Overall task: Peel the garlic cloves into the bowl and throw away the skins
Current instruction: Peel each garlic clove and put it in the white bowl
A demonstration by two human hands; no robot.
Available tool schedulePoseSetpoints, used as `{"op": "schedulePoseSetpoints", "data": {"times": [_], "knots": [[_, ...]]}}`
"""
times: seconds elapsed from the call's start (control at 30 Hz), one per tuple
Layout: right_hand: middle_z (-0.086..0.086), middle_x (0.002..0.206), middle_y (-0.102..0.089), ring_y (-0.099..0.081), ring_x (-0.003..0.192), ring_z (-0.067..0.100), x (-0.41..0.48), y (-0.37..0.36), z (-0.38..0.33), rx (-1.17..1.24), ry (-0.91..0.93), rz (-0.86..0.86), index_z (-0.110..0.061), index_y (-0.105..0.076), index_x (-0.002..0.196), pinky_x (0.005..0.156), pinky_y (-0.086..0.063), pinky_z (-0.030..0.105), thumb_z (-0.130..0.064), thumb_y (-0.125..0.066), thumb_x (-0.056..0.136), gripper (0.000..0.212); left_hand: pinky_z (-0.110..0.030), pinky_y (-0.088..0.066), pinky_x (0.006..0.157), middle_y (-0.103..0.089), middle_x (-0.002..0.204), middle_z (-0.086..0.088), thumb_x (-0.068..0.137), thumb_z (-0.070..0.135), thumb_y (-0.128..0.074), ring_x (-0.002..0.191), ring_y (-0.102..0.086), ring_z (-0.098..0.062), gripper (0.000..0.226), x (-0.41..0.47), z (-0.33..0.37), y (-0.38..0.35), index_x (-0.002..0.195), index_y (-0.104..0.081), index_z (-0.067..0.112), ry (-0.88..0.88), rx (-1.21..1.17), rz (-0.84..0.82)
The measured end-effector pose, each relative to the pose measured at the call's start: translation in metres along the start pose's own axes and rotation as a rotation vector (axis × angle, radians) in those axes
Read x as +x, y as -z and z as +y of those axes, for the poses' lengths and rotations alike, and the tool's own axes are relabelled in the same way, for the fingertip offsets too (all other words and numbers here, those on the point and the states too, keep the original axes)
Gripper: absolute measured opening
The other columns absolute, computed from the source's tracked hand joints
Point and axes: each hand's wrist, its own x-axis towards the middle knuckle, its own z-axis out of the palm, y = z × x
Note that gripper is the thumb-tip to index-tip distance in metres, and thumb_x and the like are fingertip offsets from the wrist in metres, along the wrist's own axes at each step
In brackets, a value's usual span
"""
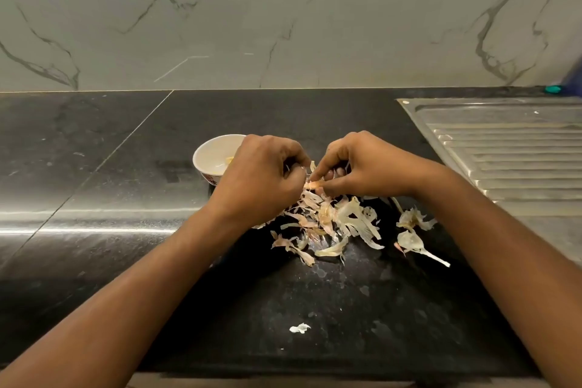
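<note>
The left hand (pixel 261 173) is curled tight, knuckles up, with its fingertips pinching one end of a small garlic clove (pixel 312 185). The right hand (pixel 362 167) meets it from the other side, its fingers bent and its thumb and fingertips nipping the same clove, so the two hands touch at the middle of the scene. The clove shows only as a pinkish-tan sliver between the fingertips. A thin strip of skin stands up from it, and how much skin it still wears cannot be made out.

Directly below and just near of the hands lies a loose heap of garlic skins (pixel 330 220), papery, cream to pale pink, curled and torn. A few larger pieces with stalk ends sit to the right of the heap, and one small white scrap (pixel 299 328) lies well apart, nearer the person.

Just left of the left hand, and partly covered by it, stands a small white bowl (pixel 204 153) with a patterned outside. A pale yellow bit shows inside, the rest being hidden.

All this rests on a dark, speckled stone countertop (pixel 110 198) with a seam and bright streaks of reflected light. At the far right is a ribbed steel drainboard (pixel 510 148), cut off by the edge. Behind runs a grey-veined marble wall (pixel 252 16). A blurred blue and teal object (pixel 556 89) sits at the far right edge, too indistinct to identify.
</note>
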Motion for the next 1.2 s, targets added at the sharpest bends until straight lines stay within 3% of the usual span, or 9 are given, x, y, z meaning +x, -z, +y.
{"op": "schedulePoseSetpoints", "data": {"times": [0.1,0.23,0.37,0.47,0.6,0.8,0.93,1.07,1.2], "knots": [[-0.01,0.091,-0.072,-0.062,0.073,0.002,-0.001,0.0,-0.003,-0.042,0.022,0.005,-0.032,-0.085,0.099,0.068,-0.056,0.028,-0.035,-0.087,0.088,0.011,-0.021,-0.06,0.067,-0.079,0.084,0.008,0.091,0.009,-0.069,0.069,-0.07,-0.002,0.019,0.0,-0.002,0.001,0.099,-0.084,0.018,0.005,0.01,0.007],[-0.01,0.094,-0.072,-0.062,0.077,0.003,-0.012,0.011,0.0,0.023,0.047,0.059,-0.036,-0.083,0.098,0.068,-0.053,0.024,-0.045,-0.087,0.085,0.016,-0.025,-0.061,0.065,-0.077,0.079,0.01,0.089,0.007,-0.072,0.067,-0.071,-0.004,0.019,0.0,-0.003,0.001,0.096,-0.084,0.02,0.029,-0.031,-0.011],[-0.004,0.096,-0.079,-0.074,0.087,0.014,-0.021,0.022,0.003,0.153,0.086,0.097,-0.027,-0.084,0.1,0.075,-0.059,0.025,-0.032,-0.089,0.087,0.015,-0.026,-0.058,0.057,-0.075,0.069,0.01,0.09,0.01,-0.074,0.06,-0.069,-0.012,0.017,0.001,-0.003,-0.001,0.096,-0.085,0.02,0.117,-0.141,-0.054],[0.0,0.092,-0.082,-0.079,0.085,0.015,-0.023,0.025,0.003,0.245,0.096,0.087,-0.016,-0.082,0.104,0.077,-0.06,0.023,-0.019,-0.088,0.088,0.017,-0.04,-0.062,0.058,-0.076,0.07,0.002,0.092,0.016,-0.077,0.064,-0.071,-0.025,0.009,0.001,-0.002,-0.002,0.096,-0.084,0.019,0.181,-0.275,-0.1],[0.001,0.091,-0.081,-0.078,0.084,0.018,-0.022,0.024,0.002,0.242,0.138,0.128,-0.015,-0.082,0.103,0.079,-0.061,0.028,-0.016,-0.089,0.087,0.018,-0.022,-0.056,0.058,-0.078,0.074,0.0,0.093,0.02,-0.08,0.063,-0.072,-0.015,0.009,0.002,-0.001,0.0,0.099,-0.084,0.015,0.184,-0.425,-0.127],[0.001,0.095,-0.081,-0.077,0.085,0.019,-0.022,0.021,0.004,0.295,0.176,0.174,-0.017,-0.082,0.109,0.08,-0.062,0.031,-0.021,-0.089,0.087,0.024,-0.023,-0.058,0.06,-0.078,0.075,-0.005,0.096,0.01,-0.076,0.064,-0.074,-0.02,0.009,0.003,-0.005,-0.001,0.101,-0.082,0.011,0.186,-0.466,-0.116],[0.003,0.102,-0.081,-0.077,0.096,0.029,-0.021,0.02,0.003,0.359,0.211,0.18,-0.015,-0.082,0.113,0.09,-0.065,0.047,-0.016,-0.087,0.088,0.026,-0.026,-0.06,0.063,-0.08,0.086,-0.011,0.099,0.006,-0.069,0.071,-0.073,-0.025,0.014,0.003,-0.004,0.002,0.108,-0.08,0.005,0.282,-0.68,-0.163],[0.002,0.108,-0.082,-0.078,0.104,0.02,-0.02,0.022,0.005,0.446,0.22,0.173,-0.007,-0.08,0.117,0.091,-0.062,0.033,-0.007,-0.083,0.09,0.027,-0.027,-0.06,0.064,-0.08,0.093,-0.013,0.098,0.014,-0.072,0.073,-0.071,-0.026,0.016,0.004,-0.003,0.003,0.109,-0.08,0.006,0.304,-0.735,-0.187],[0.004,0.109,-0.082,-0.079,0.101,0.02,-0.019,0.022,0.006,0.444,0.212,0.186,-0.006,-0.078,0.119,0.086,-0.062,0.028,-0.007,-0.08,0.093,0.026,-0.026,-0.058,0.062,-0.079,0.084,-0.006,0.089,0.018,-0.083,0.068,-0.071,-0.017,0.013,0.003,-0.004,0.003,0.1,-0.081,0.011,0.242,-0.606,-0.057]]}}
